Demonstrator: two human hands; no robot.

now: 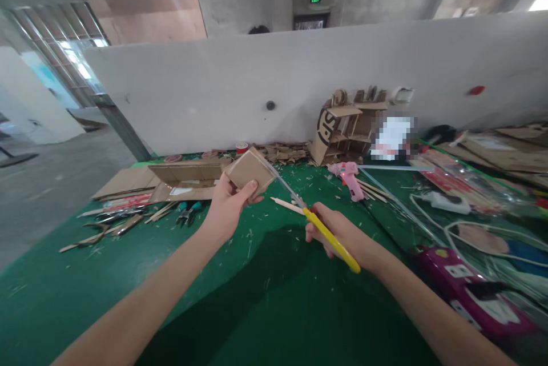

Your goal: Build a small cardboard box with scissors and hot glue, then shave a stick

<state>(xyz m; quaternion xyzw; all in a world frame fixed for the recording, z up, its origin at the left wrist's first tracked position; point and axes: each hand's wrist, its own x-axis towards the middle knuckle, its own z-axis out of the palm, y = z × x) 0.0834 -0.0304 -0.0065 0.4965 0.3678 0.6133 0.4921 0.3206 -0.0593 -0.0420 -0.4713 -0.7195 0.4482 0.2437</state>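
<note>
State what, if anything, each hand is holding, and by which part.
The left hand holds a cardboard piece by its lower edge, thumb on the face. The right hand holds a cutting tool by its yellow handle.

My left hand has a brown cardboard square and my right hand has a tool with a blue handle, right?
Not quite: the tool's handle is yellow, not blue, as the head view shows. Your right hand does hold it, and your left hand does hold the brown cardboard square.
</note>
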